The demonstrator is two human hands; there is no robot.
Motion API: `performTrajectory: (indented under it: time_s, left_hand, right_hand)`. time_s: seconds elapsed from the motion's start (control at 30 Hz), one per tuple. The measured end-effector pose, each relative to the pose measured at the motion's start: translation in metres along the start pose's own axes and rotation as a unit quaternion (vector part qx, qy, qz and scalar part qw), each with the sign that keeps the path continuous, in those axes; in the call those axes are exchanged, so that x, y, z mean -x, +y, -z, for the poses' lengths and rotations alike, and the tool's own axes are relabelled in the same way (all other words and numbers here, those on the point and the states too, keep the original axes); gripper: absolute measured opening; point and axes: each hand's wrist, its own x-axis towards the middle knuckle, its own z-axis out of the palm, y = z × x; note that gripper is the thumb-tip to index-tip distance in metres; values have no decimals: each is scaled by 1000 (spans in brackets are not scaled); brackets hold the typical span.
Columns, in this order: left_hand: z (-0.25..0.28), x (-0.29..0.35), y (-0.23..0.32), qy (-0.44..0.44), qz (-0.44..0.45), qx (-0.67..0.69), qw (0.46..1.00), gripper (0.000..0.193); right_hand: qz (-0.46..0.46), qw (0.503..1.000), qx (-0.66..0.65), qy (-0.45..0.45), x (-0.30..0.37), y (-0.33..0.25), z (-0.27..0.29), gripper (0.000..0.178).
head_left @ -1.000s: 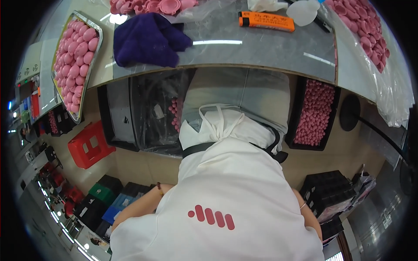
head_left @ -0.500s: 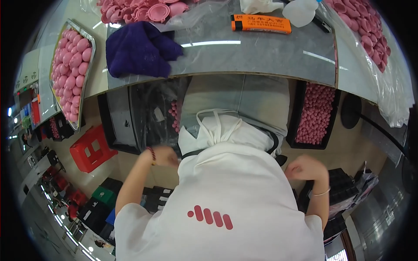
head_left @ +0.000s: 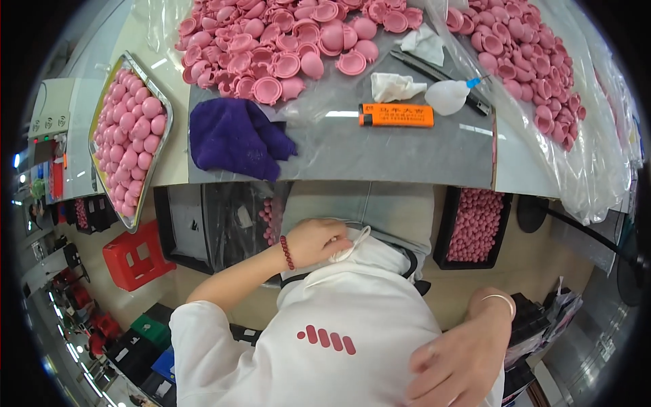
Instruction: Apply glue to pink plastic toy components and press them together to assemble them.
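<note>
My left hand (head_left: pixel 319 242), with a dark red bead bracelet (head_left: pixel 287 252) at its wrist, lies over my lap. Its fingers are curled closed at a white cloth tie (head_left: pixel 359 243) at my waist. Over the lower right of my white shirt (head_left: pixel 366 315) hangs my right hand (head_left: pixel 456 366), a light bangle at the wrist. Its fingers are loosely bent and apart, somewhat blurred, with nothing seen in them.
On the grey table (head_left: pixel 319 149) lie a purple cloth (head_left: pixel 237 139), an orange box cutter case (head_left: pixel 400 115), a white squeeze bottle (head_left: pixel 447 98) and pink shell pieces (head_left: pixel 285 54). A tray (head_left: pixel 169 129) of pink balls stands left. Below are black bins (head_left: pixel 444 230) and a red stool (head_left: pixel 135 261).
My left hand has moved in from my side to the waist tie, which now looks loosened from its bow. My right hand has come down and nearer. The view has tilted, showing more of the table.
</note>
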Motion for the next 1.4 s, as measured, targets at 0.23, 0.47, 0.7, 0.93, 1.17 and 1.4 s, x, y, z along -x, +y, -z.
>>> performTrajectory:
  time_s: [0.23,0.47,0.7,0.93,1.17,1.4]
  left_hand:
    - [32,4,37,26,-15,-70,997,22]
    - [171,100,133,-276,-470,56,837,22]
    - [176,136,140,113,-697,-29,708,8]
    - [187,136,159,-79,-438,-63,893,24]
    - [178,168,155,-164,-615,-67,769,7]
    - [171,145,135,-121,-607,18,785,12]
  right_hand:
    - [70,992,-8,-107,-12,-12,11,13]
    - [-95,934,183,-291,11,-108,31,12]
    - [173,938,286,-95,24,-125,16,9]
    - [136,892,390,-182,9,-139,17,14]
    - [38,949,207,-233,48,-158,-26,7]
    - [-16,956,154,-249,67,-159,-16,7]
